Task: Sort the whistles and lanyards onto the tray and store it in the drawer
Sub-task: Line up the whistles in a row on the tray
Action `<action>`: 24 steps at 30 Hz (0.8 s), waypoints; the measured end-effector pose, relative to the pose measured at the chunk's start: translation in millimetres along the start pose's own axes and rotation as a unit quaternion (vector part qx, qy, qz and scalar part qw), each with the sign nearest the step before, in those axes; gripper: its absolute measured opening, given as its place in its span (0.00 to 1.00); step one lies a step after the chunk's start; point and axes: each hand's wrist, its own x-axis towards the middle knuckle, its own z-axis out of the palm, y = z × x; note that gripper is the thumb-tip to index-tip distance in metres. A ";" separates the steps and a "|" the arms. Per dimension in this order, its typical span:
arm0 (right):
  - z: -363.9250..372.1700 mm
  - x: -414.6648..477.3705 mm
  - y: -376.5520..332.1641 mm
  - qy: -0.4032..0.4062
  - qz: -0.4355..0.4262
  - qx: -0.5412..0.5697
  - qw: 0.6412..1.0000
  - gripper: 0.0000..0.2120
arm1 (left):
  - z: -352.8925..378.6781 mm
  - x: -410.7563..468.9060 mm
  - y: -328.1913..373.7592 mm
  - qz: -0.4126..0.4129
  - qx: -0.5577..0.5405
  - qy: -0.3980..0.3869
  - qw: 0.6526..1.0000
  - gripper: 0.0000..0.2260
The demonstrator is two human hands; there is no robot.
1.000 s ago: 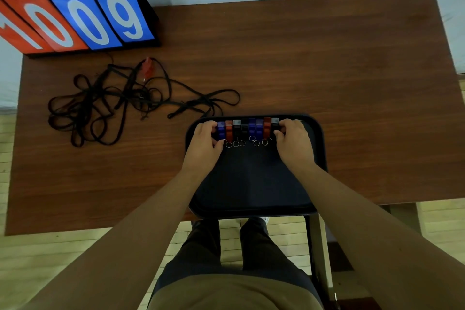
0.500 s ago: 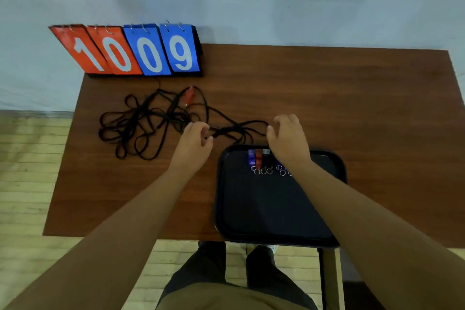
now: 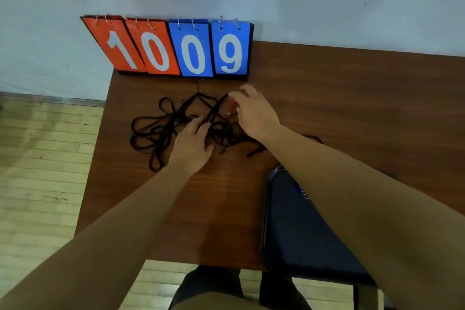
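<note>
Brown wooden surface [image 3: 339, 108] fills most of the view, right side cut by the frame edge. Flip scoreboard [image 3: 176, 50] at the far left corner, reading 1009, two orange cards, two blue. Dark tray [image 3: 284, 234] at the near edge, right of centre, mostly covered by the right forearm; only its left rim and part of its floor show. Black lanyards [image 3: 161, 128] lie in one tangled heap in front of the scoreboard, individual cords can't be separated, some strands pass under both hands. Left hand [image 3: 192, 145] rests palm down on the heap, fingers spread loosely forward; can't tell if it grips any cord. Right hand [image 3: 254, 111] at the heap's far right, fingertips pinched narrow on a small red whistle [image 3: 231, 104], blurred, mostly hidden by the fingers. On the tray just a blue whistle [image 3: 300, 187] sliver and a metal ring peek out beside the forearm; the rest is hidden.
</note>
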 end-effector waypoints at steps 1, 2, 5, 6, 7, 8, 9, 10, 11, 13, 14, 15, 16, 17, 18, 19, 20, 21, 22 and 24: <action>2.8 6.4 0.0 -0.022 -0.009 -0.020 1.000 0.24 | 2.5 0.3 -4.9 0.011 0.008 0.007 1.000 0.27; 5.3 11.1 0.4 -0.040 -0.017 -0.039 0.998 0.25 | 4.0 0.4 -8.9 0.021 0.010 0.017 1.000 0.26; 14.6 14.4 0.9 -0.038 -0.017 -0.077 0.996 0.25 | 7.0 -0.3 -16.2 0.032 -0.010 0.024 0.999 0.25; 18.2 12.8 0.7 -0.029 -0.009 -0.089 0.996 0.25 | 7.9 -0.7 -17.6 0.034 -0.018 0.024 0.999 0.25; 21.1 10.5 0.2 -0.024 -0.003 -0.101 0.995 0.24 | 8.9 -1.0 -18.6 0.036 -0.025 0.026 0.999 0.25; 22.8 8.0 -0.1 -0.024 0.002 -0.110 0.994 0.22 | 9.4 -1.4 -19.3 0.038 -0.030 0.028 0.998 0.25; 23.4 5.8 -0.3 -0.027 0.009 -0.112 0.993 0.20 | 9.8 -1.7 -20.0 0.039 -0.034 0.029 0.998 0.25; 22.0 4.0 -0.4 -0.029 0.022 -0.105 0.994 0.18 | 9.9 -1.7 -20.7 0.038 -0.036 0.028 0.998 0.25; 19.7 1.7 -0.5 -0.026 0.041 -0.085 0.995 0.16 | 9.8 -1.4 -21.2 0.037 -0.036 0.027 0.998 0.25; 12.5 -3.8 -1.3 0.001 0.092 -0.010 0.996 0.14 | 8.5 -0.5 -20.9 0.030 -0.038 0.024 0.999 0.26; 7.7 -8.0 -1.5 0.025 0.115 0.037 0.992 0.14 | 6.8 0.0 -19.6 0.025 -0.040 0.020 0.999 0.26; 2.4 -13.6 -1.6 0.050 0.133 0.084 0.986 0.14 | 4.6 1.0 -17.3 0.018 -0.042 0.014 0.999 0.26; -3.2 -20.7 -1.1 0.065 0.149 0.126 0.979 0.14 | 1.7 2.0 -14.6 0.010 -0.043 0.007 0.999 0.26; -8.4 -29.1 0.1 0.070 0.162 0.158 0.971 0.14 | -1.3 3.4 -11.5 0.002 -0.043 -0.001 0.999 0.26; -13.4 -38.7 2.0 0.071 0.172 0.179 0.966 0.15 | -4.7 4.2 -8.0 -0.006 -0.044 -0.010 0.999 0.26; -17.8 -49.2 4.9 0.073 0.177 0.194 0.962 0.15 | -7.9 4.3 -4.4 -0.014 -0.049 -0.016 0.999 0.25; -21.7 -59.3 8.7 0.079 0.181 0.209 0.958 0.16 | -11.0 3.8 -0.6 -0.022 -0.058 -0.020 0.998 0.25; -25.1 -69.1 12.9 0.089 0.186 0.225 0.952 0.16 | -13.9 2.2 3.4 -0.029 -0.064 -0.020 0.997 0.25; -28.7 -77.9 17.1 0.096 0.194 0.244 0.945 0.15 | -16.5 -0.5 7.9 -0.036 -0.067 -0.014 0.997 0.24; -36.4 -94.5 26.0 0.103 0.205 0.278 0.933 0.15 | -20.3 -9.4 20.7 -0.045 -0.066 0.018 0.997 0.22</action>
